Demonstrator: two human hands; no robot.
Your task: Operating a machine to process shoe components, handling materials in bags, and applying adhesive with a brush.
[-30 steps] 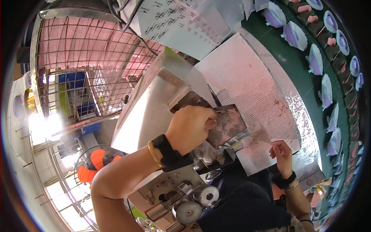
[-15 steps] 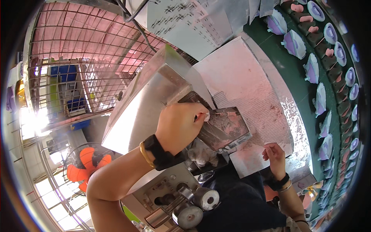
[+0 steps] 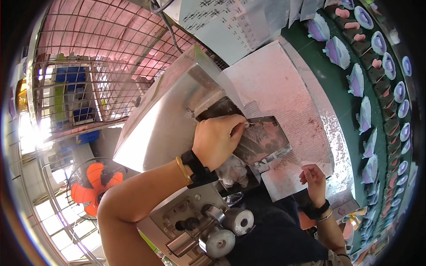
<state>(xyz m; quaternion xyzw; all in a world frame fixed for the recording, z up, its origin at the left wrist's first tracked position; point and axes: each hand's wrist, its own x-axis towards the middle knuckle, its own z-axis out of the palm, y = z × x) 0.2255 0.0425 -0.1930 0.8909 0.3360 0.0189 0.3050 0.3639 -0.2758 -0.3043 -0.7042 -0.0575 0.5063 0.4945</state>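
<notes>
My left hand (image 3: 219, 139) reaches across a flat metal plate (image 3: 262, 139) smeared with pink, its fingers pinched together. A small whitish bit shows at the fingertips over the plate's upper left edge; what it is I cannot make out. Under that wrist, a crumpled pale rag or plastic (image 3: 233, 172) lies in a dark tray. Off to the right, my right hand (image 3: 314, 181) hovers near the front edge of a pink-stained sheet (image 3: 288, 179), with loosely bent fingers apart and nothing in them.
A shiny metal housing (image 3: 164, 119) stands left of the plate, with metal rollers (image 3: 222, 235) below. On the right a green conveyor (image 3: 297, 62) carries several purple-and-white pieces (image 3: 337, 51). A caged orange fan (image 3: 95, 181) stands at the left.
My left hand has shifted slightly right and the fingertips have moved a little up along the plate's edge. My right hand stays almost in place. The whole view has tilted slightly.
</notes>
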